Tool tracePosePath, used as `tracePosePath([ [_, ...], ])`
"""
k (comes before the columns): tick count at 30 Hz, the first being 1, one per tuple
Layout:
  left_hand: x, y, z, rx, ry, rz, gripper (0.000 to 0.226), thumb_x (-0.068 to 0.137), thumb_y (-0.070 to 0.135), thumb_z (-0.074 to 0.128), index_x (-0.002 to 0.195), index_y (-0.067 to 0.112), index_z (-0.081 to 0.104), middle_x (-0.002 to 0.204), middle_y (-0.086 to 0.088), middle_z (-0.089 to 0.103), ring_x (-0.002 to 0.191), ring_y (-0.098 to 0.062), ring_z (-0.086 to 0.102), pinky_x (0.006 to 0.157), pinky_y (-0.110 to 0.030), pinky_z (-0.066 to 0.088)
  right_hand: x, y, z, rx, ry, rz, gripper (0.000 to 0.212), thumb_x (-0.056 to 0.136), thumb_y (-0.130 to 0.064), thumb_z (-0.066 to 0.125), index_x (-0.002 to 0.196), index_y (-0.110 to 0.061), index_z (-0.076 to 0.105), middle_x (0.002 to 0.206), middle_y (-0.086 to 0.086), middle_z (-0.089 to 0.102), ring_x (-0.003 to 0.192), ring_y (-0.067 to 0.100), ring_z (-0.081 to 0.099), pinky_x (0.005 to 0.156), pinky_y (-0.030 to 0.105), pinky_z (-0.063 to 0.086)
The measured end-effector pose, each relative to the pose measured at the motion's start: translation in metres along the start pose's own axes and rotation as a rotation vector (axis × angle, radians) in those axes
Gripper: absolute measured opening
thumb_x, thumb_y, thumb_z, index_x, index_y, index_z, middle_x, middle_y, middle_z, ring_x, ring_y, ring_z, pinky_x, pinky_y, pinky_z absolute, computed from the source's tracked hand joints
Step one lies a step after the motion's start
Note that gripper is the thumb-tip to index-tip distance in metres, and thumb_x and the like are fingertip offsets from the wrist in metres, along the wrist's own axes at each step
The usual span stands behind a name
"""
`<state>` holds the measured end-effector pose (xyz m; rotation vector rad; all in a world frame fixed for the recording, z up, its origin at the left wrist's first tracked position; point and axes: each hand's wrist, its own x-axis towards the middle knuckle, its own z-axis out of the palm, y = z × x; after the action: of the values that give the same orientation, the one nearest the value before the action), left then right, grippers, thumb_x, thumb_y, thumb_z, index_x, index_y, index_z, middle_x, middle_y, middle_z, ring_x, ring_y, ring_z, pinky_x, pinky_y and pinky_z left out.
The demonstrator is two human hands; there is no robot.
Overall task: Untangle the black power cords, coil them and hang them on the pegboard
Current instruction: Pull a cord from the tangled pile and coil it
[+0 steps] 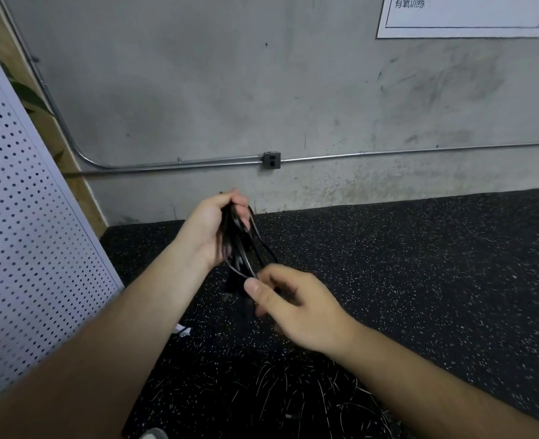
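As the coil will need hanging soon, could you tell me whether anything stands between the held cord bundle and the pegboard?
Nothing visible does. The left hand grips the cord bundle, the right hand pinches a strand, and only floor and the left forearm lie between it and the pegboard.

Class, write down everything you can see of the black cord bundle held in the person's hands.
The black cord bundle is thin, glossy, rubbery-looking cable gathered into long loops. It hangs roughly upright above the speckled floor. The left hand grips its upper end, and the right hand pinches a loose strand near its lower end. Blur makes it impossible to tell whether a plug shows. It is not yet on the pegboard.
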<state>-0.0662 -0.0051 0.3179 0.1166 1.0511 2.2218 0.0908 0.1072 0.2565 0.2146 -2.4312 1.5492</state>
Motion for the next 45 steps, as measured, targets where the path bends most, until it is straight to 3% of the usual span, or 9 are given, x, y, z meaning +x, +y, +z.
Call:
tracePosePath([
  [3, -0.002, -0.005, 0.0, 0.136, -0.045, 0.044, 0.013, 0.107, 0.014, 0.042, 0.099, 0.012, 0.053, 0.065, 0.008, 0.052, 0.051, -0.004, 0.056, 0.049, -0.019, 0.052, 0.005, 0.0, -0.003, 0.092, 0.013, 0.128, 0.024, 0.095, -0.052, 0.061, 0.099, -0.029, 0.062, 0.086, -0.003, 0.066, 0.08, 0.026, 0.066, 0.07, 0.053, 0.059],
  [8, -0.012, -0.021, 0.0, 0.387, -0.17, -0.003, 0.017, 0.09, 0.014, 0.057, 0.106, 0.01, 0.057, 0.069, 0.005, 0.059, 0.054, -0.01, 0.054, 0.055, -0.027, 0.052, 0.023, 0.009, -0.022, -0.077, 0.228, 0.23, 0.039, 0.088, -0.062, 0.058, 0.113, -0.033, 0.065, 0.105, -0.014, 0.071, 0.11, 0.001, 0.061, 0.101, 0.031, 0.048],
  [16, -0.029, -0.045, 0.01, 0.82, -0.438, -0.153, 0.028, 0.101, 0.006, 0.055, 0.076, 0.014, 0.065, 0.065, -0.008, 0.054, 0.051, -0.021, 0.053, 0.056, -0.035, 0.052, 0.045, -0.007, -0.032, 0.798, -0.049, 0.548, 0.044, 0.091, -0.053, 0.063, 0.099, -0.011, 0.071, 0.08, 0.008, 0.068, 0.076, 0.027, 0.064, 0.077, 0.04, 0.051],
  [21, -0.031, -0.046, 0.009, 1.075, -0.482, -0.197, 0.021, 0.093, 0.025, 0.067, 0.091, 0.004, 0.069, 0.079, -0.017, 0.075, 0.088, -0.033, 0.075, 0.091, -0.04, 0.056, 0.053, -0.015, -0.049, 1.043, 0.008, 0.495, 0.017, 0.092, -0.021, 0.062, 0.1, -0.006, 0.065, 0.101, 0.009, 0.072, 0.111, 0.029, 0.066, 0.104, 0.042, 0.049],
  [28, -0.021, -0.068, -0.002, 1.475, -0.564, -0.076, 0.024, 0.099, 0.032, 0.065, 0.095, 0.015, 0.081, 0.102, 0.012, 0.078, 0.108, 0.0, 0.065, 0.107, -0.031, 0.039, 0.048, -0.021, -0.07, 1.037, 0.155, 0.606, 0.019, 0.095, -0.011, 0.059, 0.114, -0.008, 0.062, 0.087, 0.001, 0.074, 0.095, 0.027, 0.074, 0.096, 0.044, 0.051],
  [32, -0.022, -0.074, -0.007, 1.421, -0.527, -0.053, 0.026, 0.096, 0.038, 0.068, 0.098, 0.016, 0.081, 0.102, 0.01, 0.078, 0.109, -0.003, 0.066, 0.111, -0.035, 0.04, 0.051, -0.021, -0.065, 0.932, 0.164, 0.587, 0.018, 0.099, -0.009, 0.057, 0.115, -0.006, 0.063, 0.088, 0.002, 0.077, 0.086, 0.022, 0.076, 0.101, 0.043, 0.052],
  [39, -0.024, -0.065, -0.001, 0.77, -0.388, -0.152, 0.028, 0.091, 0.025, 0.07, 0.105, 0.0, 0.074, 0.106, -0.03, 0.073, 0.095, -0.038, 0.072, 0.094, -0.044, 0.056, 0.059, -0.021, -0.054, 0.759, 0.059, 0.562, 0.016, 0.103, -0.019, 0.055, 0.105, -0.005, 0.063, 0.102, 0.011, 0.075, 0.082, 0.026, 0.072, 0.064, 0.033, 0.059],
  [42, -0.023, -0.063, 0.008, 0.779, -0.324, -0.097, 0.029, 0.08, 0.02, 0.073, 0.102, 0.001, 0.074, 0.096, -0.022, 0.075, 0.091, -0.035, 0.074, 0.086, -0.044, 0.06, 0.054, -0.015, -0.05, 0.475, 0.077, 0.527, 0.027, 0.099, -0.025, 0.063, 0.094, 0.001, 0.068, 0.067, 0.014, 0.066, 0.045, 0.025, 0.053, 0.036, 0.027, 0.039],
  [45, -0.02, -0.066, 0.01, 0.793, -0.28, -0.02, 0.019, 0.079, 0.02, 0.073, 0.092, 0.006, 0.07, 0.078, -0.009, 0.071, 0.076, -0.027, 0.071, 0.072, -0.037, 0.06, 0.052, -0.01, -0.05, 0.395, 0.047, 0.498, 0.035, 0.097, -0.034, 0.068, 0.083, -0.002, 0.068, 0.055, 0.006, 0.06, 0.048, 0.022, 0.044, 0.045, 0.032, 0.038],
])
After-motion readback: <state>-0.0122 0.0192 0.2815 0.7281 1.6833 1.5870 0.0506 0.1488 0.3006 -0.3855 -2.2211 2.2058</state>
